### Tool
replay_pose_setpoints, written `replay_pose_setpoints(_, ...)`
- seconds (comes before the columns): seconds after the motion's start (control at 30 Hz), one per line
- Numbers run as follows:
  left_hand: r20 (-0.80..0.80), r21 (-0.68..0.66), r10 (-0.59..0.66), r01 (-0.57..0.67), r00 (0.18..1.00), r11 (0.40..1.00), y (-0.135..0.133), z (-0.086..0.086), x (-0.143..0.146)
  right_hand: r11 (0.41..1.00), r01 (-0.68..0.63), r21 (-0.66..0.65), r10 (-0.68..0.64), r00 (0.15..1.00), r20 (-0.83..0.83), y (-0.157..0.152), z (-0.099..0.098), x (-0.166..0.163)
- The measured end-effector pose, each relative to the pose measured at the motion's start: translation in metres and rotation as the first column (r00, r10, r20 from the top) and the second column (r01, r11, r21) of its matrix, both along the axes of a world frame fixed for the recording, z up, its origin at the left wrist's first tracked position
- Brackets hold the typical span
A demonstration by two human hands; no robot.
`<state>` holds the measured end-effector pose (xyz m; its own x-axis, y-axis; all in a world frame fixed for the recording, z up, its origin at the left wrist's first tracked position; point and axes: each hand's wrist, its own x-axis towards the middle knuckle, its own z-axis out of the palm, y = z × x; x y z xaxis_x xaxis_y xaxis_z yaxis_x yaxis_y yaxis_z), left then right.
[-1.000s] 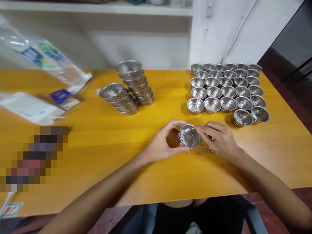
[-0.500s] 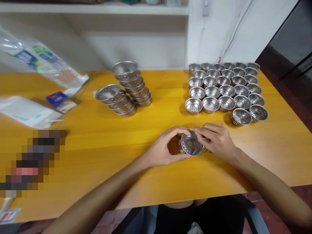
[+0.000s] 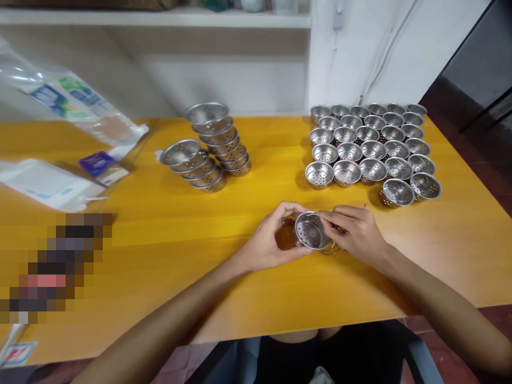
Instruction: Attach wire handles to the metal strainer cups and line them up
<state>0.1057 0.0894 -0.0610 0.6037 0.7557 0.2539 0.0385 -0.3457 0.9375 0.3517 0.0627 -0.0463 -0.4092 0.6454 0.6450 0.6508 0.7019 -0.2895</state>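
Head: cup (image 3: 312,232), axis tilted, mouth facing camera.

Likely a workshop: rows of perforated metal cups (image 3: 373,151) on a yellow table (image 3: 280,301)

Perforated steel cup (image 3: 310,234): silver, round, mouth tilted toward viewer, 4 o'clock from view centre. Thin bent wire (image 3: 312,214) at rim's 12 o'clock. Curved wires (image 3: 328,252), partly hidden, at cup's 4 o'clock.
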Motion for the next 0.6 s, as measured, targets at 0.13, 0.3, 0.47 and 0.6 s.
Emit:
replay_pose_setpoints(0.13,-0.046,0.068,-0.009,0.013,0.999,0.998,0.001,0.005,0.0,1.0,-0.003,-0.02,0.003,1.0,0.0,-0.001,-0.001,-0.001)
replay_pose_setpoints(0.3,-0.145,0.247,-0.031,0.067,0.989,0.967,0.001,0.015,0.001,1.0,-0.011,-0.011,0.011,0.999,-0.038,-0.004,-0.002,-0.004)
replay_pose_setpoints(0.47,-0.176,0.273,-0.025,0.073,0.984,0.959,0.001,0.014,0.001,0.999,0.004,-0.052,-0.008,0.997,-0.073,-0.006,-0.001,-0.006)
replay_pose_setpoints(0.6,-0.143,0.283,-0.035,0.075,0.989,0.956,0.001,0.01,0.002,0.995,-0.005,-0.098,-0.008,0.992,-0.129,-0.003,-0.002,-0.009)
